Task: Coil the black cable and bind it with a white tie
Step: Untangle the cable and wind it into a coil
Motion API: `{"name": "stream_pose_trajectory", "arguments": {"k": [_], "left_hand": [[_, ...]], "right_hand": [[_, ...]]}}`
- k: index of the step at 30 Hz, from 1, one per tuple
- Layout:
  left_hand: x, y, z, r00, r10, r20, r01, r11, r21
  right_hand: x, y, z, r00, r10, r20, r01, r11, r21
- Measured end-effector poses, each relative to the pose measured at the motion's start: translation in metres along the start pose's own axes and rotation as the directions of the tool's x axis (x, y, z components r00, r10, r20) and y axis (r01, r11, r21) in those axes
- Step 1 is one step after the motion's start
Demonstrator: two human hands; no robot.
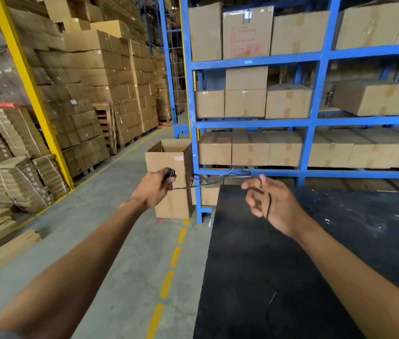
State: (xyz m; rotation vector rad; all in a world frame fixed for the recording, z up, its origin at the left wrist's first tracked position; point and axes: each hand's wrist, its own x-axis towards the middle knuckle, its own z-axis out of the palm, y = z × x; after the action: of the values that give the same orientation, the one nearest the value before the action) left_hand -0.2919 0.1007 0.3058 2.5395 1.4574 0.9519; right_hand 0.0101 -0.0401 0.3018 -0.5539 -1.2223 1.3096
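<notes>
My left hand (153,189) is raised in front of me with its fingers closed around a small bundle of the black cable (169,172), whose loops show above the thumb. A thin strand runs from that hand to the right, blurred by motion, to my right hand (270,203). There the cable drapes over the palm, pinched between thumb and fingers, and its loose end hangs down past the wrist over the black table (316,277). No white tie is visible.
The black table fills the lower right. Behind it stands a blue shelf rack (313,123) loaded with cardboard boxes. An open carton (171,187) stands on the floor beside the rack. Stacked boxes and a yellow post (29,86) line the left aisle.
</notes>
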Motion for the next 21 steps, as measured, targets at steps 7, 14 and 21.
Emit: {"name": "stream_pose_trajectory", "arguments": {"k": [7,14,21], "left_hand": [[-0.055,0.0,0.036,0.937,-0.152,0.313,0.261,0.904,-0.34],[-0.062,0.03,0.035,0.854,-0.155,0.497,0.502,0.496,-0.708],[-0.039,0.085,0.012,0.904,-0.129,0.409,0.428,0.213,-0.879]], "right_hand": [[0.021,-0.068,-0.012,0.943,-0.163,-0.292,0.177,0.984,0.021],[0.025,-0.069,-0.051,0.806,-0.091,-0.585,0.074,0.996,-0.053],[0.023,-0.001,-0.05,0.796,0.205,-0.569,-0.46,0.816,-0.35]]}}
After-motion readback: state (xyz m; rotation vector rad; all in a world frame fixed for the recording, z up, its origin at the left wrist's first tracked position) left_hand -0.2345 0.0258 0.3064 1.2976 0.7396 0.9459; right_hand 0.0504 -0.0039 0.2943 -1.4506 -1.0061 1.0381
